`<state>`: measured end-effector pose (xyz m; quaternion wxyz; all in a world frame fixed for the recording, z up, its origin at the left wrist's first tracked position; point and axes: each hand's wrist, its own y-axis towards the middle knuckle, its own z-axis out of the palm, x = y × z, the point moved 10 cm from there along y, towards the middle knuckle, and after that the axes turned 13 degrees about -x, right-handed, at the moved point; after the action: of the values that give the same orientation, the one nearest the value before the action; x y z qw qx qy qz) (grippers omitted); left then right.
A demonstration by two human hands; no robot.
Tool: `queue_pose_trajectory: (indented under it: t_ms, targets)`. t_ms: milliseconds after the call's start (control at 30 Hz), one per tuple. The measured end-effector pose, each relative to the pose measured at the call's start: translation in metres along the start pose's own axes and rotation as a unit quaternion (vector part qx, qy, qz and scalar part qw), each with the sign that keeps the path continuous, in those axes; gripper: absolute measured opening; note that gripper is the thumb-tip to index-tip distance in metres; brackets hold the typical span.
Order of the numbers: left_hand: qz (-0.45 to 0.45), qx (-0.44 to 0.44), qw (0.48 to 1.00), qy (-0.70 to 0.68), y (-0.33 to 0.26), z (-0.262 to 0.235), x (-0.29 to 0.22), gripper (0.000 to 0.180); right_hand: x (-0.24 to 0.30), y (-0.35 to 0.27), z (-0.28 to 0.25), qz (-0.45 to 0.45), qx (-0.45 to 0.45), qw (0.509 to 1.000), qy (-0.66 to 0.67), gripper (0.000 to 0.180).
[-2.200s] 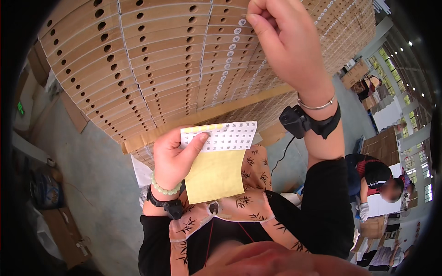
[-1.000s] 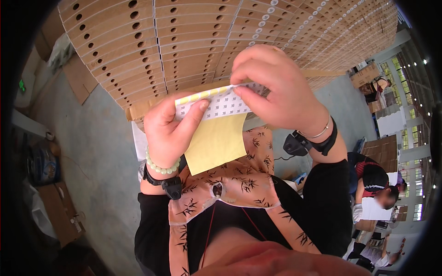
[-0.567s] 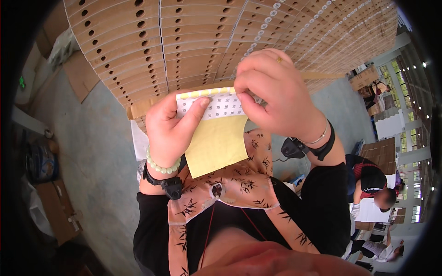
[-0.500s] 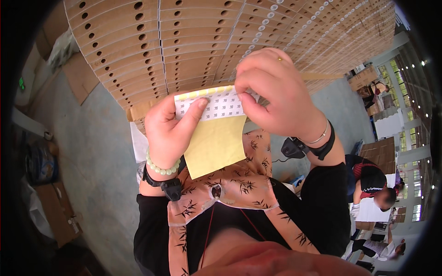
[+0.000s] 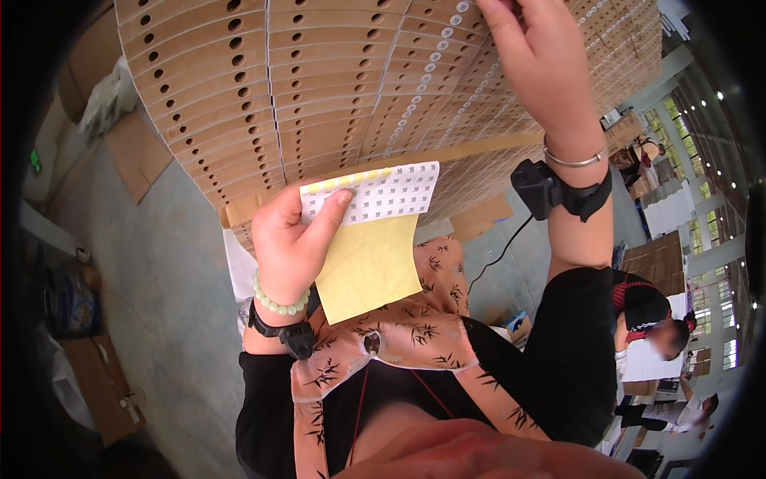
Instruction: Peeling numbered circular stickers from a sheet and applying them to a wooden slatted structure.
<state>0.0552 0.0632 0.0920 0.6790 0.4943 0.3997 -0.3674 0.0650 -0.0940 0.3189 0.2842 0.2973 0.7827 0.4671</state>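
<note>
My left hand (image 5: 287, 231) pinches a sheet of small round white stickers (image 5: 395, 191) by its left side, thumb on top. The sheet's yellow backing (image 5: 371, 271) hangs down toward my apron, and yellow bare spots run along part of its upper edge. My right hand (image 5: 550, 68) is raised at the top of the view, against the stacked flat brown cartons (image 5: 327, 88). Its thumb and finger bend toward each other, but their tips meet the picture's edge, so anything tiny between them is hidden. Round white stickers (image 5: 432, 57) line some carton columns; others show dark round holes.
A tan strip (image 5: 479, 149) runs along the stack's near edge. On the floor at left lie cardboard pieces (image 5: 136, 156) and a dark blue tub (image 5: 72, 295). A cable (image 5: 503, 254) hangs from the device on my right wrist. Co-workers (image 5: 650, 315) are at the far right.
My right hand has left the sticker sheet and moved up and right to the cartons. The sheet stays in my left hand, its right end now uncovered with more bare backing along the top.
</note>
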Motion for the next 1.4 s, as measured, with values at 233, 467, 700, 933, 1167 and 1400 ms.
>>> queue_pose_trajectory:
  t_ms: [233, 467, 700, 933, 1167, 1400]
  targets:
    - [-0.001, 0.015, 1.000, 0.001, 0.000, 0.003, -0.001, 0.014, 0.001, 0.002, 0.001, -0.021, -0.009, 1.000, -0.013, 0.005]
    - [0.001, 0.015, 1.000, -0.002, -0.001, 0.005, 0.001, 0.013, 0.003, 0.004, -0.004, 0.039, -0.032, 0.999, 0.008, 0.013]
    - [-0.008, -0.002, 1.000, -0.026, -0.004, 0.001, 0.000, 0.014, -0.027, 0.012, -0.016, 0.188, -0.071, 0.976, 0.078, 0.031]
    - [-0.006, -0.015, 1.000, 0.008, -0.002, -0.006, -0.004, 0.013, -0.013, -0.050, 0.017, 0.242, 0.128, 0.943, 0.192, 0.007]
    - [-0.002, -0.002, 1.000, -0.019, -0.004, 0.000, -0.009, 0.015, 0.044, -0.085, 0.031, 0.079, 0.218, 0.954, 0.192, 0.008]
    - [0.029, 0.004, 0.999, -0.016, -0.004, 0.005, -0.013, 0.014, 0.047, -0.087, 0.036, 0.069, 0.213, 0.955, 0.193, 0.005]
